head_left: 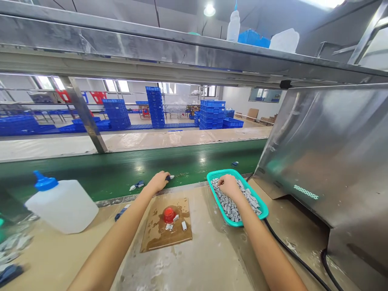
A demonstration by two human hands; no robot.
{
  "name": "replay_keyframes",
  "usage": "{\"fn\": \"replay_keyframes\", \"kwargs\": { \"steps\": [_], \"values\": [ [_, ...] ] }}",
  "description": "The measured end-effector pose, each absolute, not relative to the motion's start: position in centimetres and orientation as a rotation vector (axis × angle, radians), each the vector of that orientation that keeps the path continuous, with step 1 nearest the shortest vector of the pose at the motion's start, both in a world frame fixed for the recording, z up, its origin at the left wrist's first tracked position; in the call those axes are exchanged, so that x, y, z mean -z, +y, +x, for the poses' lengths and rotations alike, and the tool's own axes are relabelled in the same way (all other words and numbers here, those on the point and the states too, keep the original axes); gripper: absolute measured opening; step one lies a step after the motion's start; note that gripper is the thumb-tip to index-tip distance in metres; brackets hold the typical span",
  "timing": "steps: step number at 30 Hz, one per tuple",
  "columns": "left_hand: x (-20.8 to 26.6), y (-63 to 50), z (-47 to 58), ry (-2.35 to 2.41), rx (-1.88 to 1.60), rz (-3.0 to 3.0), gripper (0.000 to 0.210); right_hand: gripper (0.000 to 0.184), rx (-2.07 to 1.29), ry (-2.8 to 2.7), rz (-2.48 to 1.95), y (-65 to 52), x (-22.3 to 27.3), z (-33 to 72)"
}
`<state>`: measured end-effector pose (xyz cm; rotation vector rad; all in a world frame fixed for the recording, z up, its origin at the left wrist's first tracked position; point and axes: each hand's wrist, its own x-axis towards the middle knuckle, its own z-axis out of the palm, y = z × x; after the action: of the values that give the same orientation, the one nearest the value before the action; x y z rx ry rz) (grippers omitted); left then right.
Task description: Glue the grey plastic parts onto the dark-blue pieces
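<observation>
My left hand (158, 181) reaches to the near edge of the green conveyor belt (118, 169), its fingers closed on a small dark blue and white plastic part (169, 177). A similar blue and white part (137, 185) lies on the belt to its left. Over the turquoise basket (263, 210), my right hand (229, 186) has its fingertips pinched together above small grey plastic pieces (228, 206); what they hold, if anything, is hidden. Between my arms, a wet brown board (151, 236) carries a red cap-like cup (169, 215) and several small grey-white pieces (184, 225).
A white squeeze bottle (65, 206) with a blue nozzle stands at left, with loose parts (15, 244) nearby. A metal housing (321, 161) borders the right side, and a black cable (291, 250) runs along the table. An overhead metal shelf (169, 44) crosses above.
</observation>
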<state>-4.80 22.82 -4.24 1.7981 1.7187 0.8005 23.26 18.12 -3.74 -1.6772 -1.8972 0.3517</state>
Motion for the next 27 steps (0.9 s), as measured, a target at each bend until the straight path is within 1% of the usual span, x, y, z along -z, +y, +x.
{"fn": "replay_keyframes", "kwargs": {
  "steps": [1, 4, 7, 9, 11, 13, 14, 15, 18, 20, 22, 27],
  "values": [
    [3.9, 22.6, -4.9, 1.720, -0.836, 1.747, 0.019, 0.028, -0.364, -1.869, -1.666, 18.0, 3.6, 23.2],
    [2.6, 21.1, -5.2, 1.667, -0.964, 1.568, 0.015, 0.029, -0.426, -1.801, -1.604, 17.7, 2.8, 22.8],
    [1.1, 18.3, -4.9, 1.537, -1.108, 1.380, 0.012, 0.023, -0.516, -1.771, -1.499, 17.0, 1.9, 21.8],
    [0.4, 15.8, -4.5, 1.404, -1.202, 1.177, 0.018, 0.017, -0.574, -1.774, -1.433, 16.3, 1.4, 20.6],
    [0.0, 13.3, -4.1, 1.174, -1.286, 0.806, 0.027, 0.014, -0.697, -1.803, -1.333, 15.2, 0.9, 18.9],
    [-0.4, 11.1, -3.8, 1.091, -1.184, 0.836, 0.021, 0.013, -0.894, -1.848, -1.159, 13.9, 0.5, 17.1],
    [-0.6, 10.2, -3.7, 1.101, -1.095, 0.975, 0.016, 0.013, -0.965, -1.872, -1.064, 13.1, 0.3, 16.2],
    [-0.9, 9.5, -3.7, 1.127, -0.998, 1.150, 0.014, 0.013, -0.959, -1.905, -1.000, 12.3, 0.1, 15.4],
    [-1.7, 8.3, -3.3, 1.214, -0.806, 1.578, 0.018, 0.010, -0.649, -2.039, -0.940, 10.2, -0.5, 13.9],
    [-1.9, 8.1, -3.0, 1.237, -0.763, 1.693, 0.022, 0.012, -0.485, -2.122, -0.899, 9.2, -0.8, 13.4],
    [-1.8, 8.1, -2.7, 1.217, -0.775, 1.704, 0.024, 0.016, -0.394, -2.172, -0.851, 8.6, -0.7, 13.2],
    [-1.1, 8.3, -2.2, 1.110, -0.867, 1.554, 0.020, 0.020, -0.157, -2.187, -0.753, 8.2, -0.1, 12.9]
  ]
}}
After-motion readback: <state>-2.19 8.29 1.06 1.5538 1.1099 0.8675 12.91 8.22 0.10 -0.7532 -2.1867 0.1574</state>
